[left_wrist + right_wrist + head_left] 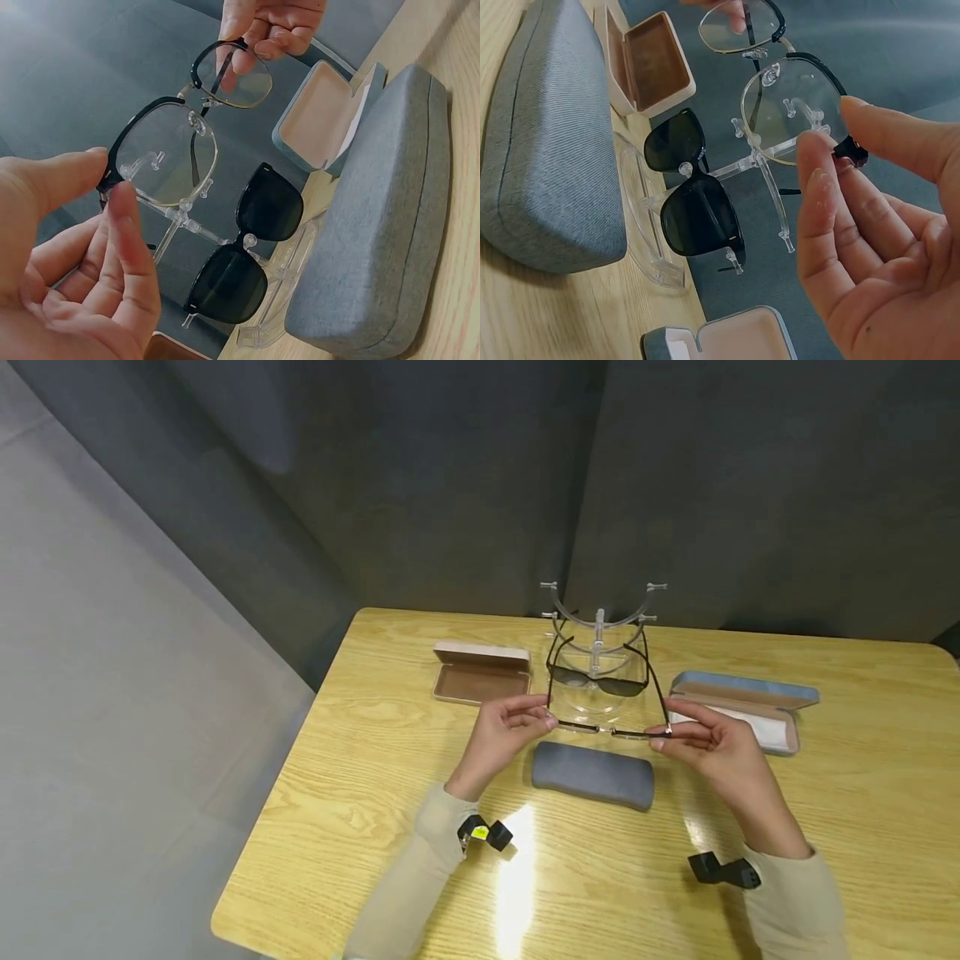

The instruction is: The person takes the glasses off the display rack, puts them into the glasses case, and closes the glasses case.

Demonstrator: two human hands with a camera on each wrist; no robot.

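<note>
Both hands hold one pair of clear eyeglasses (577, 727) with black upper rims and thin gold lower rims. My left hand (504, 735) pinches one front corner between thumb and fingers; my right hand (716, 747) pinches the opposite corner. The temples are unfolded and point away from me, toward a clear display stand (598, 631). Dark sunglasses (270, 202) sit on a lower level of that stand. The wrist views show the eyeglasses raised in front of the upper arms of the stand. A closed grey glasses case (592, 774) lies on the table below the hands.
An opened case with brown lining (480, 681) stands left of the stand. To the right, partly behind my right hand, is an opened blue case (750, 689) with a white cloth (761, 727) inside. A dark curtain (465, 485) hangs behind the wooden table (360, 860).
</note>
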